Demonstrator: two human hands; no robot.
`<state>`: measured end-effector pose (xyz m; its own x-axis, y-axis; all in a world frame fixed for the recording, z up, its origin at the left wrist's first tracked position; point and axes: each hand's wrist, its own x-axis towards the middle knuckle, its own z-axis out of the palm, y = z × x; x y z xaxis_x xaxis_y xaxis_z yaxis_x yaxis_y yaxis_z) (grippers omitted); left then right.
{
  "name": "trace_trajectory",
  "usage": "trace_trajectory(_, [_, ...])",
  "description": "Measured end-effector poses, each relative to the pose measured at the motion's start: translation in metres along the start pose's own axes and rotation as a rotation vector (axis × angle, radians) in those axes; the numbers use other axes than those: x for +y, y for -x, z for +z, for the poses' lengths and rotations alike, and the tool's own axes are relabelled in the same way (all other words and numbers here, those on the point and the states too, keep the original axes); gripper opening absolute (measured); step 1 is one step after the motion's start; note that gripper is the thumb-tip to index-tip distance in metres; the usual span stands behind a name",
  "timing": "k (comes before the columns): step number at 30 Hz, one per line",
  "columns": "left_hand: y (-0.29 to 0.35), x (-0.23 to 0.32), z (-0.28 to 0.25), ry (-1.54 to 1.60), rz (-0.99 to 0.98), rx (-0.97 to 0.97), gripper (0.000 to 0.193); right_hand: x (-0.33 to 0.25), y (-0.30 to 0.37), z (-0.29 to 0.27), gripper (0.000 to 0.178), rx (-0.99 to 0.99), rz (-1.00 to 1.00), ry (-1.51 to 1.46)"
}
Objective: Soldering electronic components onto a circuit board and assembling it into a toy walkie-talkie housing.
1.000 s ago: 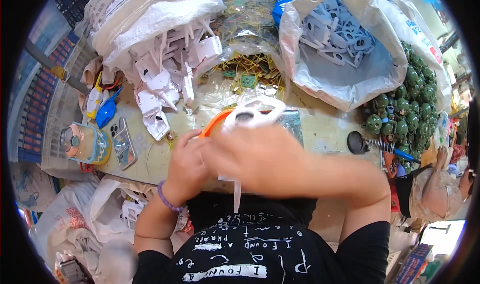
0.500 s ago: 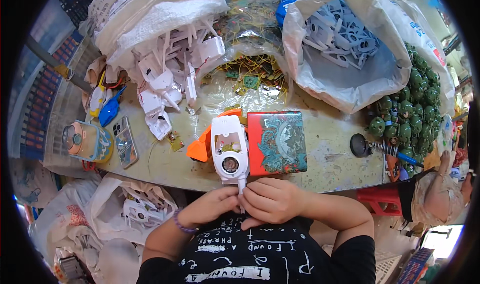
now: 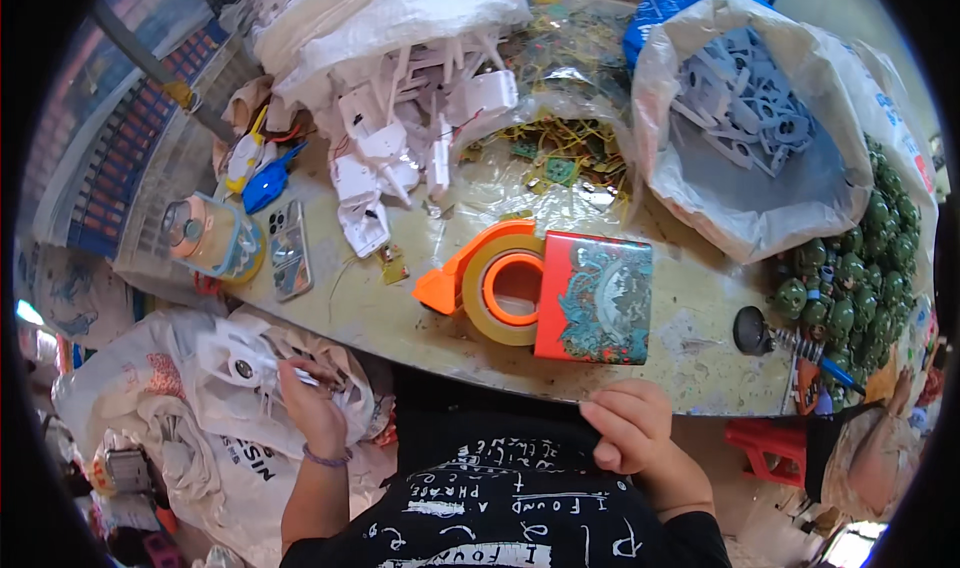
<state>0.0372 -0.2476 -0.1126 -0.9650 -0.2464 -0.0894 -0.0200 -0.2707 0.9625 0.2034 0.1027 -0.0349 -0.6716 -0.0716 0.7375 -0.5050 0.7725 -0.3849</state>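
My left hand (image 3: 315, 408) is closed on the narrow handle end of a white plastic housing (image 3: 238, 360) with a dark round part in it. That housing is blurred and sits over an open white sack (image 3: 345, 368) holding similar white parts, to the left below the table. At the table's front edge my right hand (image 3: 636, 426) has its fingers curled in, with nothing seen in them. Nearest to it on the table is a red and teal patterned box (image 3: 600, 303). An orange tape dispenser (image 3: 475, 268) with a tape roll leans against the box's left side.
A sack (image 3: 390, 28) spills white housings (image 3: 370, 158) at the back. Beside it lie wired circuit boards (image 3: 570, 153) in clear plastic. An open sack (image 3: 690, 208) holds pale parts. Green round pieces (image 3: 850, 268) pile at right. A bottle (image 3: 215, 233) and phone (image 3: 289, 251) stand left.
The white housing has gone from in front of my chest to the left sack in my left hand. My right hand has let go of it and moved right. The view has shifted.
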Motion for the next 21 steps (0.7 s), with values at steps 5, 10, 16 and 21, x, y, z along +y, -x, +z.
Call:
trace_trajectory(5, [-0.055, -0.040, -0.126, 0.262, -0.453, 0.396, 0.032, 0.008, 0.013, 0.002, 0.035, 0.026, 0.061, -0.051])
trace_trajectory(10, [-0.077, -0.008, -0.146, -0.799, -0.767, 0.111, 0.046, 0.012, 0.017, 0.004, 0.032, -0.009, 0.053, -0.075])
trace_trajectory(16, [-0.106, 0.063, -0.029, -1.391, 0.156, -0.449, 0.043, 0.011, 0.014, -0.003, 0.029, 0.064, 0.110, -0.044])
trace_trajectory(21, [-0.154, 0.056, 0.136, -0.986, 0.669, -0.556, 0.034, 0.009, 0.008, -0.006, 0.026, 0.078, 0.097, -0.013])
